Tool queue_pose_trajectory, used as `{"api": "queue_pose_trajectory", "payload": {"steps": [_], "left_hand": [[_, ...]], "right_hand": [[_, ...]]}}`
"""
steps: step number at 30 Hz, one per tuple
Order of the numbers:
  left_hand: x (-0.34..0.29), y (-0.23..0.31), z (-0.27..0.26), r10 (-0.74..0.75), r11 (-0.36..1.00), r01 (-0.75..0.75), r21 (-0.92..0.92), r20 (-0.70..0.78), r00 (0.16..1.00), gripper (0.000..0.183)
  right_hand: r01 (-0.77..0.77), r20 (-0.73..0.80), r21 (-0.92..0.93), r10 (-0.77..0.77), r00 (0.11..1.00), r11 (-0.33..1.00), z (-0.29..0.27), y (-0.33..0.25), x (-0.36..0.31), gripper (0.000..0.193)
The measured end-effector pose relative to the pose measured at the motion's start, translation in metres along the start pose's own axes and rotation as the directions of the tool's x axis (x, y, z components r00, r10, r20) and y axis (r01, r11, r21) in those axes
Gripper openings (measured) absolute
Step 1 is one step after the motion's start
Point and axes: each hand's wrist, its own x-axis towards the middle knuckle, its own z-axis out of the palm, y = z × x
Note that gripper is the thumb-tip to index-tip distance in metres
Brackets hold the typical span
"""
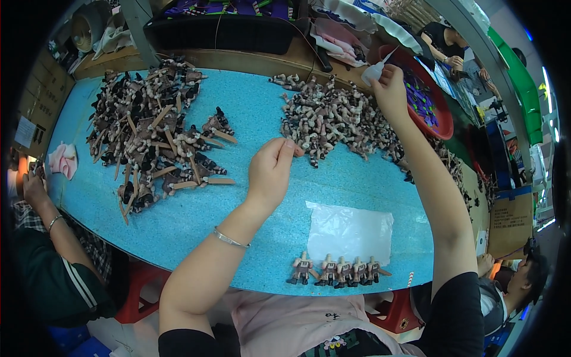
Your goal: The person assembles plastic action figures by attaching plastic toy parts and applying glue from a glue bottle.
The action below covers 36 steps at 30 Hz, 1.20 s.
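My right hand [391,90] is raised at the far right of the blue table. It grips a small white squeeze bottle [373,72] whose thin nozzle points up and to the right. My left hand [270,169] is closed above the middle of the table, beside a heap of small beige and dark figure parts [333,116]; whatever its fingers hold is hidden. A row of small toy figures [344,272] stands along the near edge, next to a clear plastic sheet [350,231]. At the left lies a big pile of brown and black figures with flat tan pieces [148,131].
A red basin [443,119] with purple and green parts stands beyond my right forearm. A black bin [220,34] sits at the back. A pink cloth [63,160] lies at the left edge. Other people work at both sides; cardboard boxes [510,223] stand at the right.
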Motion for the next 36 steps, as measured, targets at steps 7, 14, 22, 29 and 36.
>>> {"api": "queue_pose_trajectory", "payload": {"steps": [7,14,22,29,36], "left_hand": [[-0.004,-0.003,-0.003,0.034,0.996,-0.032,-0.088,0.015,0.999,0.032],[0.0,0.0,-0.011,-0.02,0.995,0.026,-0.101,0.054,0.998,0.034],[-0.001,0.0,-0.014,0.009,0.999,-0.006,-0.035,0.08,0.997,0.033],[-0.004,-0.005,-0.013,0.045,0.999,-0.044,-0.01,0.08,0.996,0.032],[-0.001,-0.003,-0.011,0.059,0.998,-0.06,0.004,0.094,0.994,0.03]], "right_hand": [[0.502,0.17,-0.043,-0.489,0.856,0.864,-0.016,-0.088,-0.06,0.043],[0.499,0.487,-0.206,-0.355,0.798,0.842,-0.015,-0.074,-0.091,0.049],[0.494,0.428,-0.27,-0.356,0.831,0.827,-0.058,-0.07,-0.135,0.037],[0.297,0.443,-0.148,-0.206,0.873,0.943,-0.106,-0.037,-0.157,0.047],[-0.048,0.496,0.002,0.041,0.867,0.999,-0.15,-0.038,-0.171,0.038]]}}
